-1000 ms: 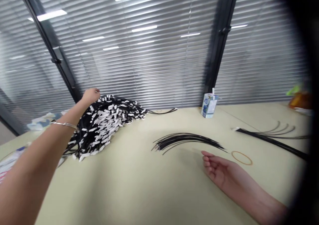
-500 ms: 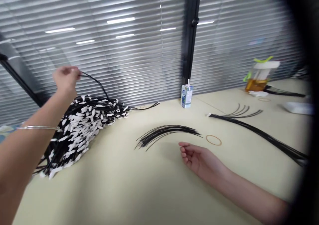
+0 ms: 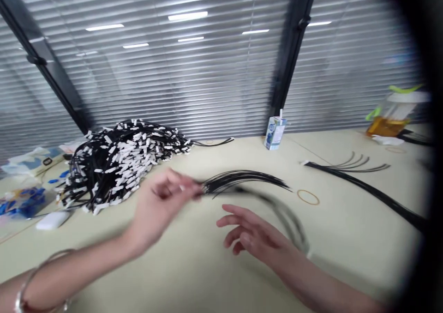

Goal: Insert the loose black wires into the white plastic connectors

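Pale yellow-green table (image 3: 194,262) across the lower view; a dark blurred edge cuts off the far right. Nearest: right hand (image 3: 256,234), fingers apart and loosely bent, just above the surface. Left hand (image 3: 155,207), bracelet (image 3: 19,299) below the wrist and partly cut off, fingertips pinched on a black cable (image 3: 258,194). Cable motion-blurred; strand count unclear. It sweeps over toward the right wrist, a pale tip showing beside it. Near the left fingertips it merges visually with a bundle of thin black wires (image 3: 245,177) lying behind; the pinched end itself is hidden.

Next out: rubber band (image 3: 306,190) just beside the bundle's right end. Longer black cables (image 3: 374,189) lie further right, their lower end lost in the dark edge. At left, white case (image 3: 53,220) and a bag of blue pieces (image 3: 24,201), contents indistinct.

Farther: heaped black cables with white connectors (image 3: 131,160), too tangled to count. Drink carton (image 3: 275,133), straw up. Jug of amber liquid (image 3: 389,123), soft-edged. Behind all, blinds (image 3: 207,82).
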### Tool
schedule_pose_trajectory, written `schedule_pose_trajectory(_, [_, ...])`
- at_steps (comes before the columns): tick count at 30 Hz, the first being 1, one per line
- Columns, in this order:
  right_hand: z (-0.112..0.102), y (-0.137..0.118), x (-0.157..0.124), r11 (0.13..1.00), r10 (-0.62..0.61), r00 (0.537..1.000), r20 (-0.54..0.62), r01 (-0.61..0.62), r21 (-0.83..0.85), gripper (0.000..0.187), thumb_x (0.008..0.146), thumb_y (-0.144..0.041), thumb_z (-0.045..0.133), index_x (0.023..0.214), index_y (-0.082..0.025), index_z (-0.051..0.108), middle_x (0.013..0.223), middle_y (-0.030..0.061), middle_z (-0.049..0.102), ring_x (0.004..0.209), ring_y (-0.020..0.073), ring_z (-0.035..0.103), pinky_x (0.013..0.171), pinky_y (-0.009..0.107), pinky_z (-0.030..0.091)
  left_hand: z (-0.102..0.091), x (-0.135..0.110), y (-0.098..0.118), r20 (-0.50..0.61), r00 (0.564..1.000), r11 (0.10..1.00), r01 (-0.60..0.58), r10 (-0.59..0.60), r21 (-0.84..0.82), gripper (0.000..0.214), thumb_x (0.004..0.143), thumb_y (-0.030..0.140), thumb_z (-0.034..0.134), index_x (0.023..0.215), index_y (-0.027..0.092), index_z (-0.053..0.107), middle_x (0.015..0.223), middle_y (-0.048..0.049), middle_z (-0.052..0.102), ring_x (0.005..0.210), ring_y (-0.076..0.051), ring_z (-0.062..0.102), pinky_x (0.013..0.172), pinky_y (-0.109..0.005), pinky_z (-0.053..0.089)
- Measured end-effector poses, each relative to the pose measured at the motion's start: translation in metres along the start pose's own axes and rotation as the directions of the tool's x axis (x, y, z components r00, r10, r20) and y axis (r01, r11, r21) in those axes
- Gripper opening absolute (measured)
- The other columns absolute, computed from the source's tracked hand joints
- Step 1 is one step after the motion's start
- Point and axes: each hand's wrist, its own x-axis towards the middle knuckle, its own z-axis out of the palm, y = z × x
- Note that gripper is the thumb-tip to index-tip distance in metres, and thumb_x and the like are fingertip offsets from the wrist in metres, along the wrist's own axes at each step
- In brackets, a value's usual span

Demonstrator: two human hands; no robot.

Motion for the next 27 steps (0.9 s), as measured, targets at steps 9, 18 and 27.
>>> schedule_pose_trajectory(9, [0.002,-0.003,0.011,0.939,0.009,1.000,-0.021,-0.015,-0.344,0.027,0.093,-0.042,0.042,0.089,-0.016,0.051,0.068,0.0008,0.055,0.062,0.0121,0.053,0.061,0.026,0.044,0.019,-0.052,-0.042,0.350,0.843,0.909,0.411,-0.409,0.073,0.025,0.068,0.024,0.076,0.087,0.025,0.059,0.070,0.0025,0.062,0.071,-0.017,0.063,0.069,-0.032,0.049])
schedule_pose_trajectory(18, [0.004,-0.020,0.042,0.863,0.056,0.981,0.187,0.047,-0.503,0.012,0.091,-0.025,0.043,0.085,-0.017,0.050,0.071,-0.0016,0.056,0.060,0.0084,0.049,0.054,0.020,0.040,0.005,-0.052,-0.050,0.500,0.787,0.922,0.382,-0.362,0.066,0.012,0.075,0.025,0.070,0.083,0.021,0.062,0.082,-0.0030,0.066,0.080,-0.018,0.063,0.075,-0.032,0.051])
schedule_pose_trajectory(27, [0.021,-0.011,0.072,0.956,0.036,0.937,0.348,0.069,-0.286,0.027,0.088,-0.044,0.050,0.086,-0.017,0.047,0.065,-0.0029,0.056,0.050,0.0060,0.045,0.049,0.019,0.037,-0.030,-0.074,-0.053,0.713,0.680,0.834,-0.485,0.173,0.261,0.057,0.084,0.008,0.053,0.134,0.035,0.045,0.111,-0.0049,0.070,0.108,-0.025,0.061,0.092,-0.038,0.051])
